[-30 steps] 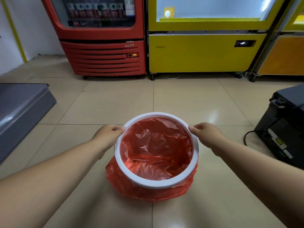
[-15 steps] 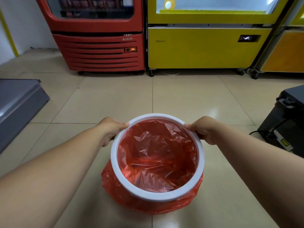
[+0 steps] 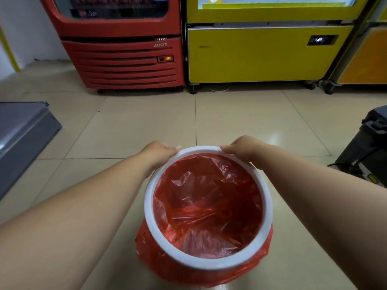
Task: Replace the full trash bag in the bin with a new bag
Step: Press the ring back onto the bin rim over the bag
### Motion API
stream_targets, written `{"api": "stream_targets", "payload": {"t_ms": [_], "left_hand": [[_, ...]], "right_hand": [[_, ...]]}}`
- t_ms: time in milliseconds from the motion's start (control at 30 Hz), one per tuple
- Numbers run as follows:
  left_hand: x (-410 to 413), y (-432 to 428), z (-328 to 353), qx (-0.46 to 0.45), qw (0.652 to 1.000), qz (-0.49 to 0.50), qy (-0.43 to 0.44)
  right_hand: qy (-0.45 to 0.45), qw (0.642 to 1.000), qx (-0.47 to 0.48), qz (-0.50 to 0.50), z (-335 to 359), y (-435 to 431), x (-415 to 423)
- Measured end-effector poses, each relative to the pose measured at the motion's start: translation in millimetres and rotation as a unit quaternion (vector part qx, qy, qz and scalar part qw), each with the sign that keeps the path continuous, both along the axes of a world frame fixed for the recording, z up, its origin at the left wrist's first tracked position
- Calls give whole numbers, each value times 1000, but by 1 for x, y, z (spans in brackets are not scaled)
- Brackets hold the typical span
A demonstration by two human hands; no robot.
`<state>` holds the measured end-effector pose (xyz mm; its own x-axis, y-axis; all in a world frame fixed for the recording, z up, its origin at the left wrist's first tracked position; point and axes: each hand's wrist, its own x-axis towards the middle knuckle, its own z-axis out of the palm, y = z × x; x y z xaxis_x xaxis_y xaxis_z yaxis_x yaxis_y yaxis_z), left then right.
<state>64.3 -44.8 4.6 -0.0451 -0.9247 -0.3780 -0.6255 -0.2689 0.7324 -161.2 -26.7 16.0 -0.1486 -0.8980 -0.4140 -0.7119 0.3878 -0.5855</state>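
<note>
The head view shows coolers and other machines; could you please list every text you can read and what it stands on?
"AUCM": on the red cooler, in pale letters above its vents.
A price tag behind the red cooler's glass, roughly "5": too unclear to confirm.
Faint brand word on the yellow cabinet: too blurred to read.
Lit display on the yellow cabinet: unreadable.
Labels on the black machine: too small to read.

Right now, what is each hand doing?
Left hand: closed on the far-left part of the white ring.
Right hand: closed on its far-right part.

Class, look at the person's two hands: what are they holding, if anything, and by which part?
Both the left hand and right hand grip the white ring over the red bag, at its far edge.
</note>
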Motion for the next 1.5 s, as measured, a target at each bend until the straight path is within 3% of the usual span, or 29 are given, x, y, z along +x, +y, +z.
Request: {"api": "stream_targets", "payload": {"t_ms": [100, 233, 533, 700, 1033, 1267, 1333, 1400, 1433, 1500], "left_hand": [[-10, -6, -1, 1, 999, -26, -46], [-16, -13, -5, 8, 997, -34, -61], [-32, -15, -4, -48, 992, -43, -107], [-1, 4, -1, -33, 998, -13, -59], [47, 64, 6, 184, 978, 34, 93], [34, 62, -4, 67, 988, 85, 110], [30, 55, -5, 42, 987, 100, 114], [29, 48, -6, 33, 989, 100, 103], [28, 46, -6, 23, 994, 83, 67], [25, 47, -3, -54, 993, 11, -103]], "right_hand": [[22, 1000, 8, 7, -4, -6, 3], [-15, 999, 23, -21, -9, -12, -1], [56, 998, -34, 20, -3, -6, -2], [71, 993, -87, -27, -1, 19, -25], [-111, 987, 76, -90, 0, 79, -58], [-136, 978, 8, -157, -12, 74, -55], [-121, 979, -11, -163, -14, 66, -56], [-51, 990, -22, -132, -12, 60, -55], [24, 994, -34, -99, -9, 59, -52], [163, 977, -140, -5, -1, 66, -44]]}}
